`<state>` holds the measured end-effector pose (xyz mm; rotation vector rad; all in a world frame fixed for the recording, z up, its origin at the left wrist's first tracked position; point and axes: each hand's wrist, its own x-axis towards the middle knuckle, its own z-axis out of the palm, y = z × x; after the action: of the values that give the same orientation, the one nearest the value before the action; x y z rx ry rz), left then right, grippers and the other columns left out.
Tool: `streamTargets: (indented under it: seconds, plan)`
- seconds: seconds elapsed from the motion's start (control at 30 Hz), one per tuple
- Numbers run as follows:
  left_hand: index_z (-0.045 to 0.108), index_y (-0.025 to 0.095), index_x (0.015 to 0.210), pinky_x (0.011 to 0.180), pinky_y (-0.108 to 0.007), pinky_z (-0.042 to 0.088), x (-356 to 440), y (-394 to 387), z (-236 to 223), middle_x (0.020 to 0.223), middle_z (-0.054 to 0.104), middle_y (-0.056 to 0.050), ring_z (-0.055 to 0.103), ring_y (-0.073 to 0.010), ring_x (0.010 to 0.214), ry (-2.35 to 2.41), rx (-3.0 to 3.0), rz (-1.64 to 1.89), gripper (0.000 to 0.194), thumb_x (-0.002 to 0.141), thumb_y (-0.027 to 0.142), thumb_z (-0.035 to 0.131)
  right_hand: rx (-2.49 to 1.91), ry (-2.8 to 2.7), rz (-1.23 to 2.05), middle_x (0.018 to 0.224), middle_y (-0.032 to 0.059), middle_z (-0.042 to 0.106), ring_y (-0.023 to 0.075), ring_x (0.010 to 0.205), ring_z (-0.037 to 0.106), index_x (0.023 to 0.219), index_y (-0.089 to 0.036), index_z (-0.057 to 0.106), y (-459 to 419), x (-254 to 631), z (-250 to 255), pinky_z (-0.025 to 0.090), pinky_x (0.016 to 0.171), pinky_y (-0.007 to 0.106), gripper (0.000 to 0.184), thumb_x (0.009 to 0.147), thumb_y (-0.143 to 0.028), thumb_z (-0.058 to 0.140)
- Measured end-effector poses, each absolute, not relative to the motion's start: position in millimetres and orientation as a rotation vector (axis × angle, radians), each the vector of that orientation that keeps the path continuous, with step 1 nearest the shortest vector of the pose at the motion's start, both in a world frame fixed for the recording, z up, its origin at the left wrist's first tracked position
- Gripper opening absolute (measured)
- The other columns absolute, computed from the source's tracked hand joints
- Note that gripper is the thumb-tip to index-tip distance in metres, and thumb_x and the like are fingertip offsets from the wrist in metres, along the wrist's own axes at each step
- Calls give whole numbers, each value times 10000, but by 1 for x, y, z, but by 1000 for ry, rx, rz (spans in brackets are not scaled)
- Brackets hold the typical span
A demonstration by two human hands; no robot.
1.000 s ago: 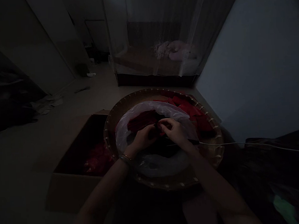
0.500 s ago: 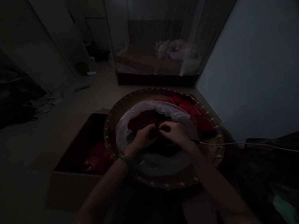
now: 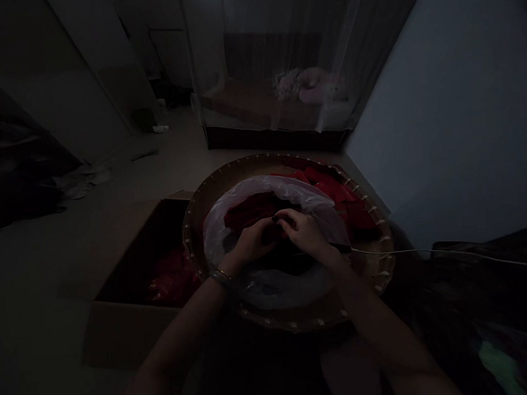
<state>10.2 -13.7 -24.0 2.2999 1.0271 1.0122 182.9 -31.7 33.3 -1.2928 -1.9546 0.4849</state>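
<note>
My left hand (image 3: 253, 243) and my right hand (image 3: 306, 233) meet over an opened clear plastic bag (image 3: 222, 214). Both have their fingers bent into a pinch, fingertips close together around something small and dark that I cannot make out. Dark red material (image 3: 249, 211) lies inside the bag, just beyond the hands. The bag rests in a round woven bamboo tray (image 3: 201, 192). Flat red pieces (image 3: 334, 191) are piled at the tray's far right. By my right wrist is a dark tool handle (image 3: 340, 248) with a white cord; its tip is barely visible.
An open cardboard box (image 3: 129, 328) with red plastic-wrapped items (image 3: 173, 279) stands left of the tray. The white cord (image 3: 403, 251) runs off to the right. Beyond are a netted bed (image 3: 258, 103) and a pale wall (image 3: 453, 111). The room is very dark.
My right hand has shifted slightly up and left, its fingertips now reaching over those of the left hand. My left hand has stayed nearly in place.
</note>
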Motion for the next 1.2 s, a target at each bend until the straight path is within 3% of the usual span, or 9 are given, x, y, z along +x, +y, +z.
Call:
streamTargets:
  seconds: [0.17,0.33,0.4,0.57,0.77,0.9,1.2]
  plan:
    - [487,218,1144,837,-318,493,9,-14,-21,1129,614,-57,613,-198,982,998,2297,1049,467,703,158,625,-1374,-1869,405,893,45,692,166,795,621,880,-182,658,-28,188,35,461,706,266,153,799,-200,529]
    - [484,199,1106,868,-340,482,7,-13,-19,1125,606,-80,598,-220,1030,1063,2276,1131,444,681,115,584,-1432,-2327,737,813,41,708,170,755,639,821,-167,685,-25,191,16,448,683,245,166,733,-119,554]
    - [501,193,1055,901,-352,466,5,-12,-18,1145,594,-91,566,-230,1096,1051,2270,1188,394,679,82,548,-1303,-2575,815,886,50,710,184,819,644,886,-177,694,-29,184,5,448,712,243,229,712,-102,566]
    - [539,192,909,914,-365,452,3,-12,-14,1248,534,-103,548,-230,1108,1053,2255,1206,302,656,31,504,-1272,-2785,615,1183,109,613,230,944,631,1166,-211,600,-39,160,-13,464,773,292,420,755,-136,558]
    - [565,188,876,903,-361,454,4,-11,-14,1191,508,-101,522,-226,1108,1054,2286,1265,276,661,25,506,-1335,-2757,637,1117,150,643,242,959,631,1172,-129,582,-41,152,-21,461,781,300,381,810,-105,465]
    - [575,188,874,878,-359,465,5,-11,-16,1121,494,-90,519,-220,1061,1080,2294,1296,312,632,3,507,-1362,-2705,693,1069,158,662,235,923,633,1106,-110,619,-41,151,-23,447,771,282,342,779,-144,526]
    - [585,183,875,851,-328,473,4,-11,-16,1088,485,-79,522,-197,1027,1076,2283,1283,307,673,-18,471,-1434,-2410,867,739,52,697,155,675,622,750,-132,678,-31,174,-5,403,583,213,145,648,-94,582]
